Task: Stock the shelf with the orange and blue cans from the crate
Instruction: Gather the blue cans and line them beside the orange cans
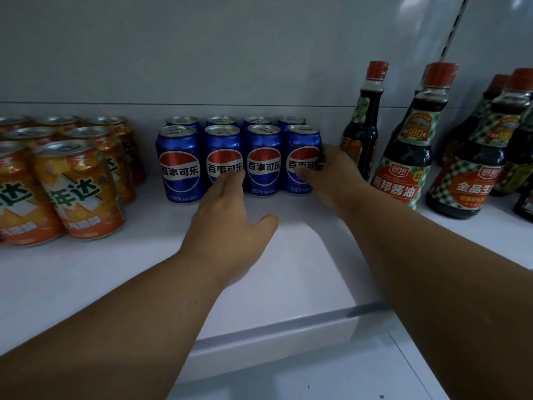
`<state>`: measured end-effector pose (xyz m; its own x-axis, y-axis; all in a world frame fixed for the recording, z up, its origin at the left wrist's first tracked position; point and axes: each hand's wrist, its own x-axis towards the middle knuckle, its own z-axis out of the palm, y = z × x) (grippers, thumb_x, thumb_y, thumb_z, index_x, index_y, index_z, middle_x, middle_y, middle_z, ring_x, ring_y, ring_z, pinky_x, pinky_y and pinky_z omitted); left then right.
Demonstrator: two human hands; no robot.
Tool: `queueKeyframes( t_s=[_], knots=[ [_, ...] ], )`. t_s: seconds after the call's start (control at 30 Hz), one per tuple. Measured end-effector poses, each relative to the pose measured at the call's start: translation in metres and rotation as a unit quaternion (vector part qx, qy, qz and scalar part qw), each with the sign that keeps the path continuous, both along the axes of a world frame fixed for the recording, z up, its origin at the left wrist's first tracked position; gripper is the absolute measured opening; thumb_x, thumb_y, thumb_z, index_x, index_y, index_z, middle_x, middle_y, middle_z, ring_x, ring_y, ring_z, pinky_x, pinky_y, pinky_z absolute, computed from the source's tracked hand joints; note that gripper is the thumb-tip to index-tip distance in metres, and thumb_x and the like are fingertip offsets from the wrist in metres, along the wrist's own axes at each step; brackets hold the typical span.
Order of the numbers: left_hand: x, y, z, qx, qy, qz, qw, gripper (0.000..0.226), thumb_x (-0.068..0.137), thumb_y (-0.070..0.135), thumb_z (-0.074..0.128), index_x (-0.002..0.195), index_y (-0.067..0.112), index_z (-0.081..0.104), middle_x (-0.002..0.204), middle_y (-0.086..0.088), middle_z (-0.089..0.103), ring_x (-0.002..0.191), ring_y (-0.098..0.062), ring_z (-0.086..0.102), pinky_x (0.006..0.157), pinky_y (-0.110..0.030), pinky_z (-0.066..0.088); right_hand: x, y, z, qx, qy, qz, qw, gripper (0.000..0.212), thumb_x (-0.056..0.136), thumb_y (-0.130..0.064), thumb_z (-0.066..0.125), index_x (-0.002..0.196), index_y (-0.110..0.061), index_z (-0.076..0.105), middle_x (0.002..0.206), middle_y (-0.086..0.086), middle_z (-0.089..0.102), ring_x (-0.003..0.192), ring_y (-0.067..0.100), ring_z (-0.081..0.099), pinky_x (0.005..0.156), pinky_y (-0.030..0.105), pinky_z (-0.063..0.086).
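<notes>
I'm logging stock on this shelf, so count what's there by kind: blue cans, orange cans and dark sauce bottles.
Blue cans: 8, in two rows of four.
Orange cans: at least 7 in view; the group runs past the left edge.
Dark sauce bottles: at least 6 in view; some overlap at the right edge.
Total: at least 21.

Dark soy sauce bottles (406, 157) standing upright, right.

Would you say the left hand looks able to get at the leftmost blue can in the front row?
Probably yes: the left hand already touches the neighbouring can, and bare shelf lies before the leftmost blue can.
</notes>
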<state>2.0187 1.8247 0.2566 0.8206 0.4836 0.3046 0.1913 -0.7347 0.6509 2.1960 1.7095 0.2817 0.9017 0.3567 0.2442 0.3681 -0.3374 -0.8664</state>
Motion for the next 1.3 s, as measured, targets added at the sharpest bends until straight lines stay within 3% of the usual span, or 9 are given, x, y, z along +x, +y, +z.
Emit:
queueKeyframes(
  t_s=[0.17, 0.3, 0.53, 0.73, 0.83, 1.0, 1.2, 1.3],
  knots=[
    [0.001, -0.001, 0.001, -0.005, 0.003, 0.003, 1.000, 0.090, 0.088, 0.048, 0.063, 0.159, 0.029, 0.010, 0.167, 0.008, 0.008, 0.151, -0.011, 0.008, 0.119, -0.031, 0.013, 0.002, 0.004, -0.002, -0.021, -0.019, -0.019, 0.999, 0.051, 0.089, -0.021, 0.073, 0.136, -0.017, 0.052, 0.134, 0.004, 0.061, 0.121, 0.022, 0.057, 0.086, 0.030, 0.047],
    [0.001, -0.001, 0.001, -0.003, -0.001, 0.002, 1.000, 0.090, 0.088, 0.046, 0.063, 0.159, 0.028, 0.010, 0.166, 0.007, 0.010, 0.151, -0.011, 0.009, 0.116, -0.026, 0.011, 0.001, 0.005, -0.003, -0.029, -0.029, -0.026, 0.999, 0.047, 0.090, -0.021, 0.072, 0.134, -0.017, 0.054, 0.130, 0.003, 0.063, 0.110, 0.014, 0.056, 0.083, 0.030, 0.046],
    [-0.001, -0.003, 0.004, 0.031, 0.004, 0.015, 0.999, 0.089, 0.089, 0.043, 0.063, 0.159, 0.024, 0.012, 0.166, 0.002, 0.013, 0.152, -0.017, 0.011, 0.118, -0.031, 0.013, -0.026, 0.000, 0.003, -0.096, -0.057, -0.051, 0.992, 0.042, 0.093, -0.027, 0.068, 0.130, -0.014, 0.054, 0.128, 0.008, 0.061, 0.114, 0.025, 0.060, 0.088, 0.034, 0.051],
    [-0.021, -0.018, 0.021, 0.085, -0.047, 0.020, 0.995, 0.070, 0.095, 0.022, 0.059, 0.156, 0.017, 0.025, 0.161, -0.006, 0.029, 0.147, -0.022, 0.024, 0.118, -0.033, 0.021, -0.093, -0.034, 0.010, -0.145, -0.112, -0.046, 0.982, 0.035, 0.100, -0.025, 0.056, 0.132, -0.010, 0.052, 0.129, 0.012, 0.055, 0.113, 0.027, 0.057, 0.086, 0.029, 0.039],
    [-0.052, -0.033, 0.036, 0.133, -0.089, 0.002, 0.987, 0.052, 0.101, 0.018, 0.049, 0.152, 0.015, 0.036, 0.155, -0.008, 0.039, 0.142, -0.025, 0.033, 0.116, -0.036, 0.025, -0.140, -0.051, 0.016, -0.156, -0.156, -0.010, 0.975, 0.039, 0.101, -0.021, 0.053, 0.138, -0.011, 0.049, 0.132, 0.010, 0.053, 0.118, 0.026, 0.054, 0.093, 0.030, 0.040],
    [-0.133, -0.060, 0.044, 0.167, -0.096, -0.043, 0.980, 0.052, 0.101, 0.015, 0.047, 0.152, 0.016, 0.036, 0.155, -0.003, 0.040, 0.143, -0.020, 0.033, 0.115, -0.031, 0.023, -0.237, -0.058, 0.018, -0.106, -0.185, 0.058, 0.975, 0.051, 0.099, -0.017, 0.055, 0.148, -0.011, 0.042, 0.145, 0.008, 0.046, 0.128, 0.021, 0.049, 0.105, 0.027, 0.036],
    [-0.257, -0.043, 0.025, 0.185, -0.076, -0.022, 0.980, 0.054, 0.095, 0.000, 0.054, 0.147, 0.006, 0.043, 0.151, -0.010, 0.045, 0.140, -0.025, 0.041, 0.118, -0.041, 0.030, -0.351, -0.018, -0.004, -0.058, -0.187, 0.148, 0.970, 0.047, 0.097, -0.009, 0.054, 0.143, -0.010, 0.047, 0.141, 0.005, 0.046, 0.128, 0.015, 0.046, 0.106, 0.018, 0.033],
    [-0.329, -0.005, 0.005, 0.193, -0.060, 0.018, 0.979, 0.051, 0.096, 0.001, 0.052, 0.146, 0.004, 0.044, 0.150, -0.011, 0.046, 0.139, -0.026, 0.042, 0.118, -0.038, 0.030, -0.407, 0.021, -0.020, -0.042, -0.196, 0.215, 0.956, 0.047, 0.094, -0.008, 0.057, 0.140, -0.010, 0.049, 0.138, 0.006, 0.047, 0.123, 0.014, 0.048, 0.101, 0.018, 0.036]
  ],
)
